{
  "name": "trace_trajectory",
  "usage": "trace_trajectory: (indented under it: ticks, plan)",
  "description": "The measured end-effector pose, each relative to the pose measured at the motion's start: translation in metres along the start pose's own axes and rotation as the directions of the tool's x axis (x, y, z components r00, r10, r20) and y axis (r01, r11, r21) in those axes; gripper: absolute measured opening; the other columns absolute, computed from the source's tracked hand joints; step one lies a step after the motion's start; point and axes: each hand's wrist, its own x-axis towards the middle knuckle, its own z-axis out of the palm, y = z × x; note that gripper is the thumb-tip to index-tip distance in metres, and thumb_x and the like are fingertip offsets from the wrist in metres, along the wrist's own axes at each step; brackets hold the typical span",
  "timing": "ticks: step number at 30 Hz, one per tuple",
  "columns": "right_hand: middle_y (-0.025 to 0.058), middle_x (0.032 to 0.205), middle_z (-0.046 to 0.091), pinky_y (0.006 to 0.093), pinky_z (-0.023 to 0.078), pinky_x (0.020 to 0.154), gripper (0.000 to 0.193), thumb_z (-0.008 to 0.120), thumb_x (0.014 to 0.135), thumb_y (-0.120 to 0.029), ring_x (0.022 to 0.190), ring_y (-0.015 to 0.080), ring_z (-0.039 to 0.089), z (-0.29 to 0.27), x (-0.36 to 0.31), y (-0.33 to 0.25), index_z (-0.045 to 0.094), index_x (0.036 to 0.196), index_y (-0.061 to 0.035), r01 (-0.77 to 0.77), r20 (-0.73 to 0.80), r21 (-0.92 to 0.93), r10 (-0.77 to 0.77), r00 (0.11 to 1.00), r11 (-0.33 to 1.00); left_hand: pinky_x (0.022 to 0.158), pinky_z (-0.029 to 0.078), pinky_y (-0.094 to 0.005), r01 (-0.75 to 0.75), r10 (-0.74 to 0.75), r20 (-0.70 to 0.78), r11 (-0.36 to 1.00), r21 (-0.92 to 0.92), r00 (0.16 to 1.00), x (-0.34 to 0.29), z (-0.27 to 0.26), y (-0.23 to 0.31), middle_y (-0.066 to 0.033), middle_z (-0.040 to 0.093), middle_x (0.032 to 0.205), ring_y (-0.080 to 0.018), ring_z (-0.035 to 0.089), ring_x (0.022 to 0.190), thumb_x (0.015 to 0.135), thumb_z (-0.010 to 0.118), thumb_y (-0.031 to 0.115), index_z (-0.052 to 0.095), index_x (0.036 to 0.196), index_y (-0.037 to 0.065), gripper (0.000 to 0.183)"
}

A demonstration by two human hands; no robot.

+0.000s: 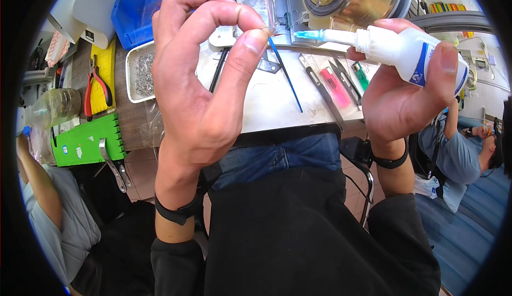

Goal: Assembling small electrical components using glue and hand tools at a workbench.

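Currently, my right hand [397, 101] curls around a bottle [408, 53] at two o'clock, tip [310, 34] toward nine, while my left hand [194, 93] pinches something tiny [272, 30], unidentifiable, at twelve; squeezing too hard could wet my fingertips.

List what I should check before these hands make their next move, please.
1. White bottle held in the right hand: ok.
2. Bottle's blue tip aimed toward the left hand, not touching it: ok.
3. Left thumb and forefinger pinched together: ok.
4. Small piece in that pinch identified: cannot tell, too small.
5. Red-and-black pliers apart from both hands: ok.
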Motion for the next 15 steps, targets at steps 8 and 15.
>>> trace_trajectory:
  ticks: [8,15]
  plan:
    - [0.0205,0.093,0.068,0.0437,0.058,0.057,0.061,0.049,0.091,-0.053,0.078,0.0289,0.068,0.0097,0.0000,-0.0085,0.067,0.096,0.0052,0.005,0.098,-0.057,0.001,0.995,0.998,0.100,0.034,-0.0328,0.041,-0.042,-0.045,0.999,-0.009,0.998,-0.0002,0.0020,0.0035,-0.0117,0.051,0.110,-0.0215,0.048,0.108,0.089,0.061,0.007,0.062,0.095,-0.002,0.012]
    - [0.0204,0.092,0.068,0.0423,0.057,0.056,0.061,0.048,0.091,-0.053,0.075,0.0295,0.068,0.0111,-0.0019,-0.0055,0.066,0.095,0.0049,-0.012,0.049,-0.008,0.012,0.999,1.000,0.100,0.034,-0.0327,0.037,-0.037,-0.044,0.999,-0.002,0.998,-0.0005,0.0022,0.0033,-0.0118,0.051,0.111,-0.0216,0.048,0.109,0.089,0.061,0.008,0.062,0.095,-0.002,0.012]
